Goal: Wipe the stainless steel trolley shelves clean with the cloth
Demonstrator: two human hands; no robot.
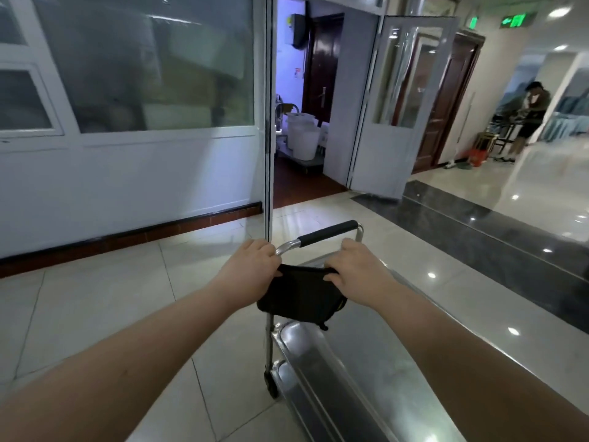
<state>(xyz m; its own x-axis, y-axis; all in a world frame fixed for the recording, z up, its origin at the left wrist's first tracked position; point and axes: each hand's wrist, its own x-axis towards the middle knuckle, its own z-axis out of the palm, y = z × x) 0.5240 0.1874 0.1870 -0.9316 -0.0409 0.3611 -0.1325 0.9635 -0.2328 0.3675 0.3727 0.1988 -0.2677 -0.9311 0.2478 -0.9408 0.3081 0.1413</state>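
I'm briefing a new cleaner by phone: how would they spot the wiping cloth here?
Find the steel trolley before the open doorway. Near its black-gripped handle, the left hand and right hand hold a cloth between them: the only soft, black, sagging thing there.

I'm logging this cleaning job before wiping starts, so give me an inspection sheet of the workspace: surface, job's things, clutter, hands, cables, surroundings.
Surface: trolley shelf, shiny steel with glare; dirt cannot be judged.
Job's things: black cloth, held over the shelf's far end, below the handle; contact with the shelf cannot be told.
Clutter: nothing seen on the shelf.
Hands: left hand grips the cloth's left edge; right hand grips its right edge.
Cables: nothing seen.
Surroundings: tiled floor, open door, white buckets in the room beyond, another person far off on the right.
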